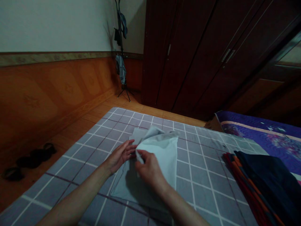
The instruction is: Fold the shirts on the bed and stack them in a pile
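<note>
A light grey-white garment [162, 153], partly folded, lies on the checked bedsheet [199, 169]. My right hand [150, 169] pinches its raised left edge between thumb and fingers. The far end of the cloth is bunched and lifted. Just left of that edge is my left hand [121, 155], with its fingers apart and the fingertips close to the cloth. Whether those fingertips touch the fabric I cannot tell. A lower layer of the garment spreads flat beneath both hands, partly in shadow.
Folded clothes [265, 182] in dark blue, orange and red are stacked at the right. Beyond them is a purple floral mattress [258, 125]. A coat stand [122, 62] stands in the far corner beside a dark wardrobe [188, 53]. Dark sandals [35, 157] lie on the floor at left.
</note>
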{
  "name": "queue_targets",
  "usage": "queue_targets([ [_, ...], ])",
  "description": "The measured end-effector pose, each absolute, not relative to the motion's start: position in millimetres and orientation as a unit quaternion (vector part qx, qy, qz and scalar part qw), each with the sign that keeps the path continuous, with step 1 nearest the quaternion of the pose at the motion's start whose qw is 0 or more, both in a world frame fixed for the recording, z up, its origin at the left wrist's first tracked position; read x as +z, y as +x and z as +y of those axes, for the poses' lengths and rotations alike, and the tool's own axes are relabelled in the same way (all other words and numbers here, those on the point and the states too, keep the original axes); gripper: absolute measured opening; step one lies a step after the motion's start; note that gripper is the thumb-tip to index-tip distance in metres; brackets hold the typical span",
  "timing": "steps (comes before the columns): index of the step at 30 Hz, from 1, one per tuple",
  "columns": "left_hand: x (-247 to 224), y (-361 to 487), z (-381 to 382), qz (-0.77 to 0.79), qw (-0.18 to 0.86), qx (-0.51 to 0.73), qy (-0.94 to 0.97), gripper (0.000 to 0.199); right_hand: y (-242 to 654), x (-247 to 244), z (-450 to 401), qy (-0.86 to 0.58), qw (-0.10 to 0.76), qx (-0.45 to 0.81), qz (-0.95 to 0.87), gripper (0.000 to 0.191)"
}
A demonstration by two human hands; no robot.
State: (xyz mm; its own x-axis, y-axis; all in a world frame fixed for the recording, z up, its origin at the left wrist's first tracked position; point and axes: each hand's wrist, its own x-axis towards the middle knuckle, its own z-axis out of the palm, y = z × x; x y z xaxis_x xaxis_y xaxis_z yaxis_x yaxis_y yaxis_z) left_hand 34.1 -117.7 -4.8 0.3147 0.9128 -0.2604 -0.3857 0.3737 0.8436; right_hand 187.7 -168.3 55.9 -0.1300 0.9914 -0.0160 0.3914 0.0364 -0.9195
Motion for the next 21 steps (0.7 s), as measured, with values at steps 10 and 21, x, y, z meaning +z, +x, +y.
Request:
queue_targets([
  [10, -8.8, 32.4, -113.8, 0.447, 0.651, 0.445, 0.423, 0.074, 153.6, 16.3, -224.1, -0.495, 0.109, 0.222, -0.833, 0.05],
  [21, -18.5, 47.8, -71.9, 0.571, 0.417, 0.41, 0.577, 0.079, 236.9, 21.5, -192.9, -0.514, 0.274, 0.128, -0.803, 0.037],
])
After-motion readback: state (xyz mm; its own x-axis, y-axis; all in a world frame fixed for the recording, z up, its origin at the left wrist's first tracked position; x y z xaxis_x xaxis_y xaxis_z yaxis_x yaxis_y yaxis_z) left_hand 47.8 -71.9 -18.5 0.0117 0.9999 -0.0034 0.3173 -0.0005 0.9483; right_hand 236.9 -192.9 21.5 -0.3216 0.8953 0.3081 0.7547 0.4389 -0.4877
